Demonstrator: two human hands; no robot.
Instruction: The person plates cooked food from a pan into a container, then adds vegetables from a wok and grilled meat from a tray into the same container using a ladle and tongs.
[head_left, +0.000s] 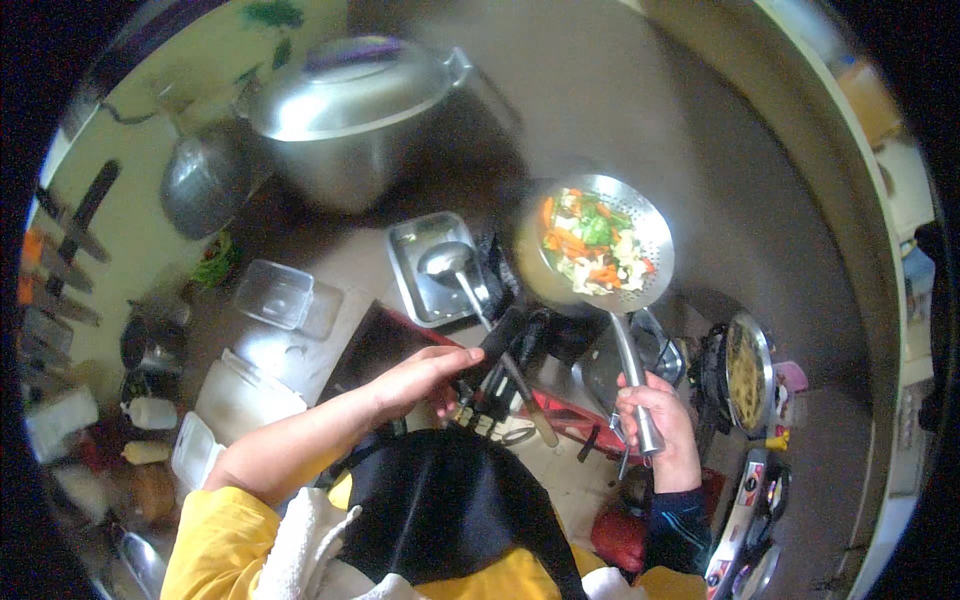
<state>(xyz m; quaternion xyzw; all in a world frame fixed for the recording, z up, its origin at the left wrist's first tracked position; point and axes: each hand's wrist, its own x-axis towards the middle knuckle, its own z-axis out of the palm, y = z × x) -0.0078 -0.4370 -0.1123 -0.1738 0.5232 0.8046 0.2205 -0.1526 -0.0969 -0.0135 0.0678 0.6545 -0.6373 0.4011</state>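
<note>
My right hand (664, 420) grips the tubular metal handle of a perforated skimmer (654, 255). In its bowl lie mixed cut vegetables (596, 240): orange carrot strips, green pieces and pale florets. The skimmer is over a vessel with yellowish contents (536, 266), whose shape is mostly hidden. My left hand (427, 375) is beside the stove's front controls (480, 424), near a black handle (504, 334). Its fingers are partly hidden, so whether they grip something is unclear. A ladle (448, 259) rests its bowl in a rectangular metal tray (395, 259), its wooden-ended handle slanting towards me.
A large lidded metal pot (352, 97) stands at the back left. Left are clear plastic containers (274, 296), a hanging wok (206, 184) and wall-mounted knives (82, 217). To the right sit a pan with brownish food (744, 375) and a gas burner unit (739, 517).
</note>
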